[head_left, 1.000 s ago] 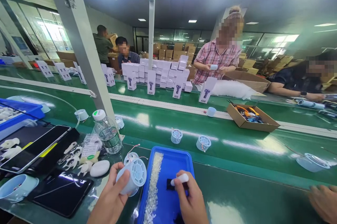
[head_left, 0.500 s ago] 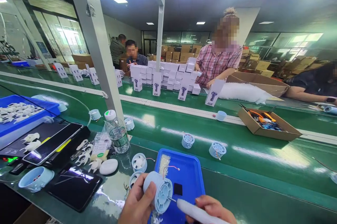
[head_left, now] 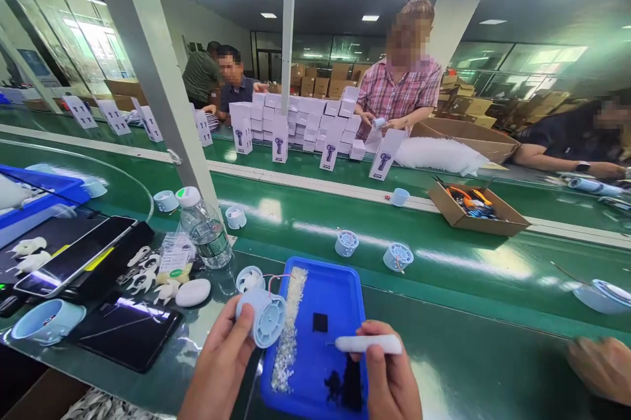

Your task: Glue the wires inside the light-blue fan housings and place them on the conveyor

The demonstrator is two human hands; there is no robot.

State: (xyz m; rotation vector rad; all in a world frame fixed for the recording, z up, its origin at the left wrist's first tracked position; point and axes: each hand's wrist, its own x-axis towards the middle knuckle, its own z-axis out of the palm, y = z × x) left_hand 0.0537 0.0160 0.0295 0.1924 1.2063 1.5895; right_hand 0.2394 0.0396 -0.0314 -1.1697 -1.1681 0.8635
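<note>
Light-blue housing point(head_left: 269, 320) pinched between left fingers point(head_left: 241, 329); right fingers point(head_left: 376, 367) pinch white tool point(head_left: 362, 344) over blue tray point(head_left: 338, 285).

No text readable, print too small on white boxes point(head_left: 330, 148)

The fan housing point(head_left: 261, 318) is pale blue, its wire point(head_left: 276, 275) reddish; the slim tool point(head_left: 367, 344) is white. The tray point(head_left: 340, 288) is vivid blue, with clear-whitish bits point(head_left: 286, 334) and a black square point(head_left: 320, 323) on it. The bench point(head_left: 473, 354) is dark green. Upright white boxes point(head_left: 280, 144) bear purple pictures. One co-worker's shirt point(head_left: 399, 91) is pink plaid.
</note>
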